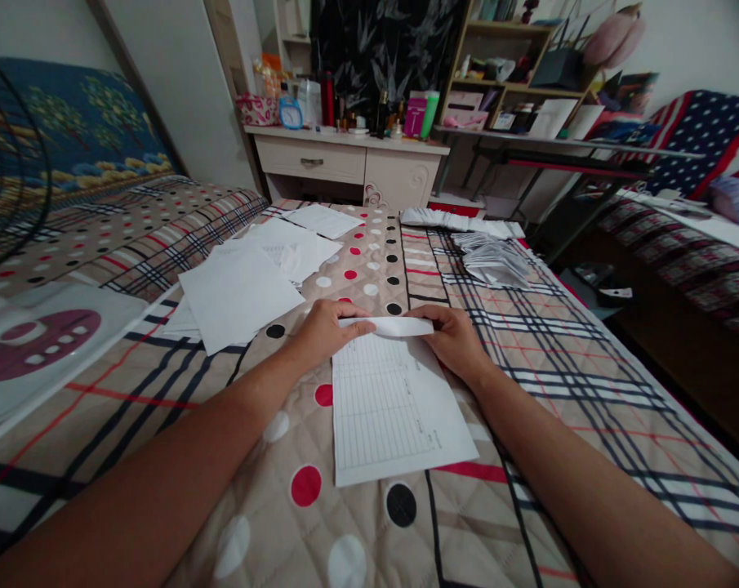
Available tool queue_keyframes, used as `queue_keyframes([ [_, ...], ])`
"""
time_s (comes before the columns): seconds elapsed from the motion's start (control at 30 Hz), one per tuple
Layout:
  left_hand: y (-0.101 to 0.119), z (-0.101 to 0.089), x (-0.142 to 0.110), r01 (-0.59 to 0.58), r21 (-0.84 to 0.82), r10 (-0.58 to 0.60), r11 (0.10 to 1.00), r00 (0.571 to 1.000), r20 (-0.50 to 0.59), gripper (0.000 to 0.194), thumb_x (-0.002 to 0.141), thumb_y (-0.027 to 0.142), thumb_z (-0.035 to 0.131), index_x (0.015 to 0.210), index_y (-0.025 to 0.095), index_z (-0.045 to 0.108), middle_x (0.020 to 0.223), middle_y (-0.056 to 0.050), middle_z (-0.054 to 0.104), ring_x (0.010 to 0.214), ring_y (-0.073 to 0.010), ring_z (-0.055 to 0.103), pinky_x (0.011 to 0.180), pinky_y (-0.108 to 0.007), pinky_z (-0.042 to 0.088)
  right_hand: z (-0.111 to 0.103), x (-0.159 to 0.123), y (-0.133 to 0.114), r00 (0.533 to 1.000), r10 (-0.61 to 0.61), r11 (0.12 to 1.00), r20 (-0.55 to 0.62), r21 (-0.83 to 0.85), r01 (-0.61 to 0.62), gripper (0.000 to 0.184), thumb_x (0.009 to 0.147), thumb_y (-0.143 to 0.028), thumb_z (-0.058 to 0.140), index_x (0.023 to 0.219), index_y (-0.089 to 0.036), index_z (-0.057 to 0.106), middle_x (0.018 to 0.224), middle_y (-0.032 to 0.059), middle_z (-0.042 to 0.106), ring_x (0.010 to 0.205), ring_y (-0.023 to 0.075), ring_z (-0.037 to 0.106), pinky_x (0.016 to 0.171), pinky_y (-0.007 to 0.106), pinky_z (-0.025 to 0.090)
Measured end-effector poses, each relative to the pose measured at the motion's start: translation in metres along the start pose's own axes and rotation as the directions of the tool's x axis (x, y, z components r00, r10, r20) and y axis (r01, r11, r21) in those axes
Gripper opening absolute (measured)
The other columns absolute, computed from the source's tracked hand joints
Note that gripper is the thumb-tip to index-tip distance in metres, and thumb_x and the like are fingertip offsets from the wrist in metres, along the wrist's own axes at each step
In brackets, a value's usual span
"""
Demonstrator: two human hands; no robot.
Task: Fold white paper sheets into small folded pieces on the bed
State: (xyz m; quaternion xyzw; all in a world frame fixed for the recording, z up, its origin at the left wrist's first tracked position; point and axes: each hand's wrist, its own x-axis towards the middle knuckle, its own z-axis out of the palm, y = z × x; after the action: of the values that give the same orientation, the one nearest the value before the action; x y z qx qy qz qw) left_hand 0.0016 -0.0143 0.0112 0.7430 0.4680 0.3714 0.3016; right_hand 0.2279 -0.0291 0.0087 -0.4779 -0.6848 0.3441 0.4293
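Observation:
A sheet of paper printed with a ruled table lies on the bed in front of me. Its far edge is folded over toward me into a narrow white strip. My left hand pinches the left end of that fold, thumb on top. At the right end, my right hand grips the same fold, its fingertips partly hidden behind the paper. Loose white sheets overlap in a spread beyond my left hand. Past my right hand lies a pile of folded paper strips, with a longer row of folded paper behind it.
A patterned quilt covers the bed. At the left lies a clear plastic bag with a maroon print. A white dresser with bottles and boxes stands beyond the bed's far end. A desk with shelves is at the back right.

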Motion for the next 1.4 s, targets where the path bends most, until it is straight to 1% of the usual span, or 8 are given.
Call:
queue_keyframes([
  [0.23,0.001,-0.001,-0.001,-0.011,-0.017,0.011,1.000,1.000,-0.029,0.020,0.074,0.033,0.072,0.082,0.015,0.076,0.079,-0.004,0.075,0.072,-0.0160,0.066,0.066,-0.025,0.049,0.002,-0.003,-0.008,0.966,0.245,0.913,0.080,0.316,-0.258,0.022,0.059,-0.017,0.062,0.077,-0.017,0.074,0.075,0.0022,0.073,0.064,0.0156,0.063,0.056,0.023,0.045],
  [0.43,-0.003,-0.001,-0.001,-0.036,-0.035,0.035,0.999,0.999,-0.028,0.022,0.076,0.036,0.069,0.081,0.016,0.076,0.077,-0.002,0.074,0.070,-0.0149,0.064,0.064,-0.024,0.048,-0.001,-0.004,-0.011,0.955,0.268,0.904,0.131,0.308,-0.296,0.021,0.066,-0.027,0.062,0.081,-0.018,0.073,0.076,0.0035,0.072,0.064,0.0174,0.063,0.054,0.024,0.046],
  [0.57,-0.004,-0.003,0.000,-0.012,-0.020,0.011,1.000,0.999,-0.050,0.023,0.076,0.038,0.068,0.080,0.016,0.076,0.075,-0.002,0.073,0.069,-0.0155,0.064,0.062,-0.025,0.047,-0.008,-0.004,-0.011,0.971,0.218,0.910,0.096,0.339,-0.238,0.026,0.076,-0.031,0.053,0.086,-0.017,0.072,0.086,0.0067,0.073,0.075,0.0202,0.066,0.064,0.027,0.050],
  [0.7,-0.003,-0.004,0.001,0.010,0.001,-0.010,1.000,0.999,-0.051,0.026,0.077,0.039,0.067,0.081,0.016,0.077,0.074,-0.002,0.073,0.069,-0.0158,0.063,0.062,-0.025,0.046,-0.005,-0.003,-0.012,0.992,0.126,0.970,0.017,0.208,-0.127,0.034,0.072,-0.040,0.070,0.098,-0.018,0.069,0.095,0.0062,0.072,0.081,0.0200,0.065,0.069,0.028,0.050],
  [0.83,-0.003,-0.004,0.001,0.017,-0.010,-0.018,1.000,0.999,-0.044,0.027,0.077,0.041,0.066,0.081,0.016,0.077,0.073,-0.002,0.072,0.068,-0.0155,0.062,0.060,-0.024,0.044,0.004,-0.004,-0.016,0.997,0.059,0.997,-0.048,0.049,-0.057,0.039,0.062,-0.030,0.081,0.098,-0.019,0.069,0.095,0.0042,0.072,0.081,0.0188,0.064,0.068,0.027,0.049],
  [1.13,0.000,-0.003,0.000,0.005,-0.044,-0.006,0.999,0.999,-0.032,0.025,0.076,0.039,0.067,0.080,0.015,0.076,0.075,-0.002,0.073,0.069,-0.0156,0.064,0.061,-0.024,0.047,0.005,-0.002,-0.005,0.995,0.068,0.993,-0.074,0.102,-0.060,0.022,0.071,-0.032,0.073,0.086,-0.017,0.069,0.079,0.0029,0.070,0.068,0.0164,0.062,0.061,0.026,0.045],
  [1.23,0.005,-0.002,-0.001,0.027,-0.024,-0.028,0.999,0.999,-0.024,0.023,0.076,0.036,0.067,0.079,0.015,0.076,0.074,-0.003,0.073,0.068,-0.0153,0.064,0.061,-0.023,0.047,0.004,-0.003,-0.011,0.996,0.015,0.995,-0.083,-0.093,-0.023,0.022,0.072,-0.033,0.074,0.087,-0.018,0.071,0.084,0.0037,0.073,0.073,0.0181,0.064,0.063,0.027,0.045],
  [1.4,0.013,0.001,-0.003,0.040,0.004,-0.040,0.999,0.999,0.009,0.022,0.075,0.034,0.068,0.078,0.013,0.076,0.073,-0.004,0.074,0.068,-0.0157,0.064,0.064,-0.024,0.048,0.005,-0.004,-0.024,0.973,-0.232,0.883,0.014,-0.417,0.217,0.018,0.076,-0.033,0.072,0.089,-0.019,0.073,0.089,0.0039,0.074,0.085,0.0202,0.066,0.080,0.031,0.043],
])
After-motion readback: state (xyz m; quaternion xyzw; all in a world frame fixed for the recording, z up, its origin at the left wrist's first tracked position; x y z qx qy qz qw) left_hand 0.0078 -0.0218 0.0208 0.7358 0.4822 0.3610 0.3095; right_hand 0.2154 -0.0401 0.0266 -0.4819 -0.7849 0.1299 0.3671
